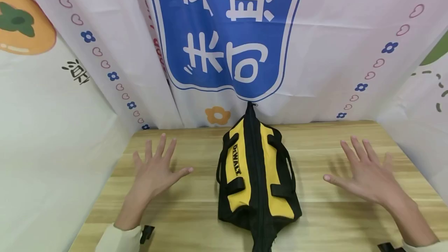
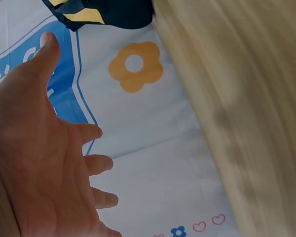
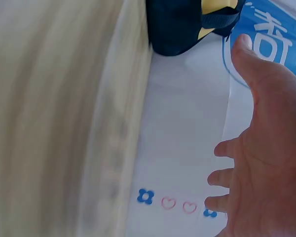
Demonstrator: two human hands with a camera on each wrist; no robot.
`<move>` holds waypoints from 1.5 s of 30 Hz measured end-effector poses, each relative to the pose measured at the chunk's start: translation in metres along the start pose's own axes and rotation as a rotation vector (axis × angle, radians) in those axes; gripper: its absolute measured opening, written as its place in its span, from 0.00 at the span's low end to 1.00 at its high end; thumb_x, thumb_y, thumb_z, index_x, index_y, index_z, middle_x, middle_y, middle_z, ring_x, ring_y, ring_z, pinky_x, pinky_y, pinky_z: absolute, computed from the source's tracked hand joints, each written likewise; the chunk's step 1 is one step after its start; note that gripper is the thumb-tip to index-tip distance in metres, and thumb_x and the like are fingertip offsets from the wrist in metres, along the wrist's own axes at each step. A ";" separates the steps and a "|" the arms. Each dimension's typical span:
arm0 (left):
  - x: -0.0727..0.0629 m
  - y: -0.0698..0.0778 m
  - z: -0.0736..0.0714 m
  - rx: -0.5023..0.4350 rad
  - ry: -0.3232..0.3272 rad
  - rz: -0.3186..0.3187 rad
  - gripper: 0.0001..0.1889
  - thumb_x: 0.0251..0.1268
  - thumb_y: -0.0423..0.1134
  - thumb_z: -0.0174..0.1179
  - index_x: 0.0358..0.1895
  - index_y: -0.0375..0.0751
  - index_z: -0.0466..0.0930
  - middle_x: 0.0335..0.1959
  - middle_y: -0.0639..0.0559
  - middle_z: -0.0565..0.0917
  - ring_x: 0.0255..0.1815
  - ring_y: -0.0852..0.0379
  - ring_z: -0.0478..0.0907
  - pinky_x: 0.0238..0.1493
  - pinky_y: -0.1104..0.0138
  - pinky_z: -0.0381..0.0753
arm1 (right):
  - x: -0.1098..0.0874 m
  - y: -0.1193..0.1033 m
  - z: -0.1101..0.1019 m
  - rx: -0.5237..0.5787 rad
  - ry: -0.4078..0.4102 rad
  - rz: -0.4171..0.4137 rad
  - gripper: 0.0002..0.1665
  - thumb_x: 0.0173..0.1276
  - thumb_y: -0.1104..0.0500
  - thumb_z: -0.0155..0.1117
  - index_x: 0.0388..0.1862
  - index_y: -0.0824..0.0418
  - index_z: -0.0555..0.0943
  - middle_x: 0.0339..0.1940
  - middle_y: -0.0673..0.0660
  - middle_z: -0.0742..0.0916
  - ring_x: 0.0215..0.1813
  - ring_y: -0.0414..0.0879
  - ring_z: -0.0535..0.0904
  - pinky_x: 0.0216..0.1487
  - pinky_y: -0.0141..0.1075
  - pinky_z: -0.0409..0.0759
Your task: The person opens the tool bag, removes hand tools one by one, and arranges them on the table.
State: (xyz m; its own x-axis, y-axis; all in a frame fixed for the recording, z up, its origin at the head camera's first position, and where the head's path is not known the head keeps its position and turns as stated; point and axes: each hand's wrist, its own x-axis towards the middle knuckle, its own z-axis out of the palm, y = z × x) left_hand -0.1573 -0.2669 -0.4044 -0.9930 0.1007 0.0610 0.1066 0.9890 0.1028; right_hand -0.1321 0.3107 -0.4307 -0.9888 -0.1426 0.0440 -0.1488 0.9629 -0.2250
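A black and yellow DeWalt tool bag point(image 1: 258, 174) lies in the middle of the wooden table, its long black zipper running toward the back wall. Two black strap handles lie along its sides. To its left, my left hand point(image 1: 155, 172) hovers over the table with fingers spread, holding nothing. My right hand point(image 1: 367, 176) hovers on the other side, also spread and apart from the bag. The left wrist view shows part of the bag point(image 2: 113, 12) beyond the thumb; in the right wrist view its dark end point(image 3: 172, 27) shows at the top.
The wood-grain table point(image 1: 189, 213) meets a white printed cloth point(image 1: 315, 69) with a large blue sign point(image 1: 224, 30) at the back. White cloth walls point(image 1: 52, 135) stand at the left and right sides. The bag's back tip reaches the rear cloth.
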 end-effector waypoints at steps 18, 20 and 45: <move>0.046 0.037 -0.012 -0.088 -0.003 0.093 0.60 0.61 0.85 0.54 0.90 0.54 0.50 0.91 0.40 0.44 0.89 0.23 0.32 0.75 0.16 0.31 | 0.042 -0.068 -0.023 0.040 0.030 -0.131 0.74 0.64 0.19 0.66 0.91 0.59 0.47 0.92 0.67 0.48 0.90 0.73 0.43 0.72 0.89 0.36; 0.051 0.042 -0.014 -0.094 -0.005 0.113 0.60 0.62 0.84 0.55 0.90 0.54 0.50 0.91 0.40 0.44 0.89 0.24 0.33 0.76 0.17 0.32 | 0.049 -0.074 -0.024 0.061 0.043 -0.141 0.73 0.65 0.20 0.67 0.91 0.60 0.48 0.91 0.68 0.50 0.90 0.73 0.44 0.73 0.89 0.37; 0.119 0.100 -0.016 -0.247 0.137 0.395 0.41 0.77 0.62 0.63 0.83 0.42 0.67 0.82 0.38 0.70 0.80 0.39 0.71 0.80 0.45 0.73 | 0.124 -0.112 -0.011 0.313 0.182 -0.232 0.47 0.76 0.44 0.71 0.84 0.65 0.66 0.85 0.68 0.68 0.85 0.69 0.63 0.83 0.68 0.63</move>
State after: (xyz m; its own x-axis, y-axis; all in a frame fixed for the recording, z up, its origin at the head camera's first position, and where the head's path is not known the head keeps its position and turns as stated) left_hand -0.2639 -0.1578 -0.3715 -0.8602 0.4315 0.2717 0.4992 0.8210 0.2768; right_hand -0.2384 0.1877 -0.3890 -0.9149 -0.2777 0.2930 -0.3911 0.7898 -0.4726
